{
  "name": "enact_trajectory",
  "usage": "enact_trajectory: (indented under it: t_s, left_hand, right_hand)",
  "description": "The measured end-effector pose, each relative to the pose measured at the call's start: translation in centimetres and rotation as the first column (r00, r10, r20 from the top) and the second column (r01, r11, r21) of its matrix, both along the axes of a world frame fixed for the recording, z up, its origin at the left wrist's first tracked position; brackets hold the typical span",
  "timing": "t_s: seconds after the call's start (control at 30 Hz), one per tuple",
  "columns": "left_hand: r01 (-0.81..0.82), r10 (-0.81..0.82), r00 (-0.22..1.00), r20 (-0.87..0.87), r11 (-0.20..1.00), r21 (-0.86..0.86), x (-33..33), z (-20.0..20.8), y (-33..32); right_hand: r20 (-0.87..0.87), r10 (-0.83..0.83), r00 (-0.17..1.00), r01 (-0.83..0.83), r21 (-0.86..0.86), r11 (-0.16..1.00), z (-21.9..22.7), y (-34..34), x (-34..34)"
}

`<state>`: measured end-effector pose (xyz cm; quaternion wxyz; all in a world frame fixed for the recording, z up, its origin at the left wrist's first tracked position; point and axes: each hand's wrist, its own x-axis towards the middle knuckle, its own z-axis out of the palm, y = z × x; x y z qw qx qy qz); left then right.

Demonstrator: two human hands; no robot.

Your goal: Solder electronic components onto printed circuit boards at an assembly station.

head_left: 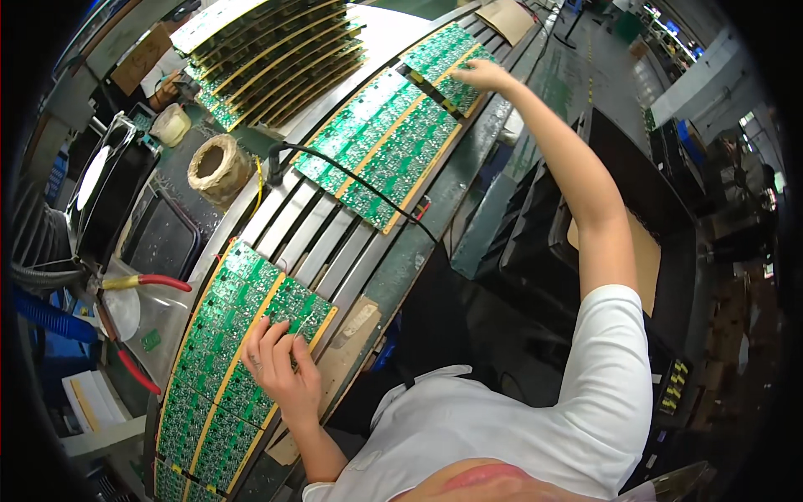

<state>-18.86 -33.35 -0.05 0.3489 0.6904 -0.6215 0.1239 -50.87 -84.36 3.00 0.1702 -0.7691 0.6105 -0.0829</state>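
Green circuit board panels with pale orange edge strips lie in a line along a slatted metal rail. My left hand (284,368) is over the nearer panel (238,293), its fingers bent and apart, the tips at the board's surface. No held thing shows in it. Stretched far forward, my right hand (483,77) is at the far panel (443,52), fingers drawn together close to its surface; anything between them is too small to make out. Between the hands lies a middle panel (393,138), with a black cable (360,180) crossing above it.
A tall stack of circuit board panels (276,58) stands at the back left. Left of the rail are a tape roll (219,171), red-handled pliers (146,283) and a black tray (159,234). A large black bin (552,259) stands to the right. Cardboard (506,21) lies at the rail's far end.
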Motion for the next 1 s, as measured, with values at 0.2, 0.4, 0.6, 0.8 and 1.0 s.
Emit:
enact_trajectory:
  t_s: [0.2, 0.4, 0.6, 0.8, 1.0]
  left_hand:
    - [0.02, -0.016, 0.998, -0.063, 0.998, 0.056, 0.2, -0.3, 0.3]
    - [-0.053, 0.057, 0.988, -0.144, 0.998, 0.033, 1.0, 0.3, 2.3]
    - [-0.055, 0.036, 0.989, -0.146, 0.991, -0.125, 0.1, 3.1, 2.4]
    - [-0.26, 0.238, 0.965, -0.107, 0.914, -0.313, 4.1, 2.6, 5.7]
    - [-0.33, 0.343, 0.939, -0.023, 0.884, -0.33, 6.4, 2.3, 7.8]
  right_hand:
    - [-0.024, 0.033, 0.999, -0.036, -0.18, 0.983, -0.3, 3.1, -0.9]
    - [0.171, 0.689, 0.704, -0.441, -0.655, 0.613, 9.8, 20.4, 9.6]
    - [-0.131, 0.949, 0.285, -0.859, -0.474, 0.193, 8.5, 36.1, 17.7]
    - [0.082, 0.997, 0.015, -0.959, -0.281, 0.037, 4.7, 37.2, 27.7]
    - [0.229, 0.965, -0.127, -0.952, -0.3, -0.054, 2.9, 38.5, 31.8]
